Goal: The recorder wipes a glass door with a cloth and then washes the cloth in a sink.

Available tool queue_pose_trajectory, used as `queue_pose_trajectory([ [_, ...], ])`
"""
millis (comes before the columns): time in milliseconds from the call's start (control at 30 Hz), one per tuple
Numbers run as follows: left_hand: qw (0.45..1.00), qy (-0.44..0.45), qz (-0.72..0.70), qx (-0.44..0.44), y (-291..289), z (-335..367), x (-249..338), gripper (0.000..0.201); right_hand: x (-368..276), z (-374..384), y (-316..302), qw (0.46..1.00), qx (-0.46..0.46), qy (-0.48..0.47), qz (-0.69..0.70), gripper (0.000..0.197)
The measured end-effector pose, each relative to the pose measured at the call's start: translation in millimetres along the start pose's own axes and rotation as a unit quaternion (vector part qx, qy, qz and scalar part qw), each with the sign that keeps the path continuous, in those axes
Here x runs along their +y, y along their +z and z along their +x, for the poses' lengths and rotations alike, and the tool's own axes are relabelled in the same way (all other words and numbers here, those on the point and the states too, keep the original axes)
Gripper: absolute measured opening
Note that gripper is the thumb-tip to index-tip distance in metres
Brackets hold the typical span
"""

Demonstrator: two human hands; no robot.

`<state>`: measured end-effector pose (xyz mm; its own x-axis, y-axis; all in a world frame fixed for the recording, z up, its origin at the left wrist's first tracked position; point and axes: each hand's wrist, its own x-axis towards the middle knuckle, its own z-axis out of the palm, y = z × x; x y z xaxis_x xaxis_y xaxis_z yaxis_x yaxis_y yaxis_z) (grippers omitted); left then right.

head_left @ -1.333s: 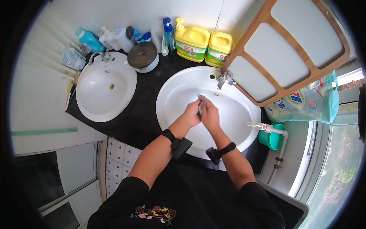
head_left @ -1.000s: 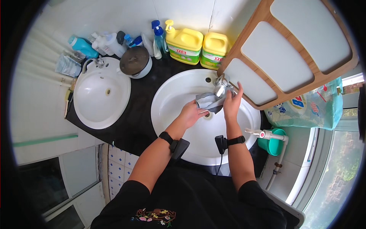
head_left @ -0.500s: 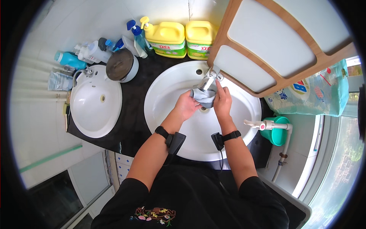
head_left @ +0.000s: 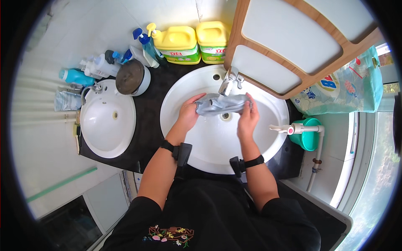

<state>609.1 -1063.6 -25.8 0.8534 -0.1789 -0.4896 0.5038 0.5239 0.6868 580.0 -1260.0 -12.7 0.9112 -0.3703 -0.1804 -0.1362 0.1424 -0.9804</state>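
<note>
A wet-looking grey cloth (head_left: 220, 105) is stretched sideways between my two hands, over the large white sink (head_left: 268, 146). My left hand (head_left: 189, 113) grips its left end. Its right end is pinched between the thumb and fingers of my right hand (head_left: 248, 118). Just beyond the cloth stands the chrome faucet (head_left: 227, 83), its spout pointing down toward the cloth's middle. Below the cloth the round drain (head_left: 225, 117) shows. Folds hide what kind of cloth it is.
Two yellow detergent jugs (head_left: 178, 44) stand behind the sink. A lidded pot (head_left: 133, 77) and several bottles sit beside a smaller sink (head_left: 106, 140) at left. A wood-framed panel (head_left: 268, 69) leans over the back right; a white tap (head_left: 289, 129) and green bucket (head_left: 310, 140) are at right.
My right hand has left the faucet handle and now holds the cloth's right end. My hands have moved apart, spreading the bunched cloth wide.
</note>
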Motion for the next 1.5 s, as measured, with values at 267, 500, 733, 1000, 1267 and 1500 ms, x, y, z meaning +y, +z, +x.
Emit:
queue_pose_trajectory([
  [267, 0.985, -0.134, -0.11, 0.013, 21, -4, -39, 0.034, 2, -21, 33, 0.976, -0.163, 0.103, -0.102, 0.023],
  [500, 0.98, -0.145, -0.137, 0.023, 43, -6, -61, 0.039, 46, -11, 52, 0.963, -0.033, -0.049, -0.264, 0.03],
  [733, 0.985, -0.14, -0.104, -0.019, 29, -9, -60, 0.052, 59, -10, 57, 0.987, -0.067, 0.026, -0.147, 0.036],
  [1000, 0.984, -0.158, -0.042, 0.071, 24, -6, -58, 0.057, 63, -33, 67, 0.986, -0.107, 0.044, -0.116, 0.043],
  [1267, 0.967, -0.241, 0.032, 0.071, 29, -6, -53, 0.068, 109, -30, 78, 0.984, -0.011, 0.179, -0.013, 0.036],
  [1500, 0.964, -0.241, 0.09, 0.071, 21, 8, -54, 0.061, 86, -25, 77, 0.948, -0.032, 0.311, 0.064, 0.04],
])
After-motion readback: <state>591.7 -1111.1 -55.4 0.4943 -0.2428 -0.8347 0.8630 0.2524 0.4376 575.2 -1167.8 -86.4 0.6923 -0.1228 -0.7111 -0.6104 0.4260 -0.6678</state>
